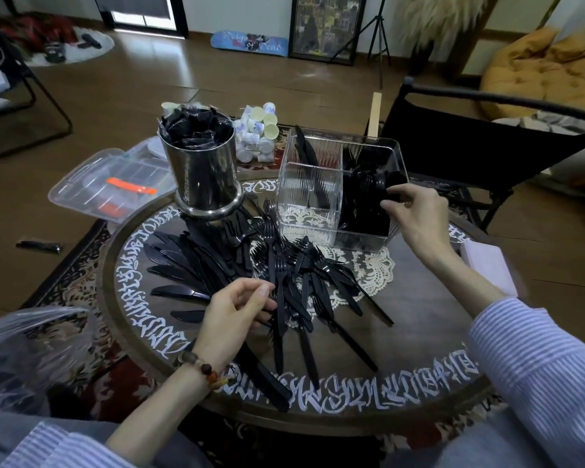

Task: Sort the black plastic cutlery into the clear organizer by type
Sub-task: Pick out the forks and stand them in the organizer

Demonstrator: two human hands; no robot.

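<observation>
A pile of black plastic forks [298,271] lies in the middle of the round table [419,359], with black knives [179,261] fanned out to its left. The clear organizer [311,194] stands at the back right. Its right compartment is packed with black spoons [365,204]; a few knives lean in the left one. My right hand [416,214] is at the organizer's right compartment, fingertips pinching black cutlery there. My left hand [237,309] rests at the near left edge of the fork pile, its fingers curled on fork handles.
A steel canister [203,173] full of black packets stands at the back left. Small creamer cups [257,133] sit behind it, a clear lidded box [108,180] is off the table's left edge. A plastic bag [24,352] lies at my left; a black chair [487,143] stands behind the organizer.
</observation>
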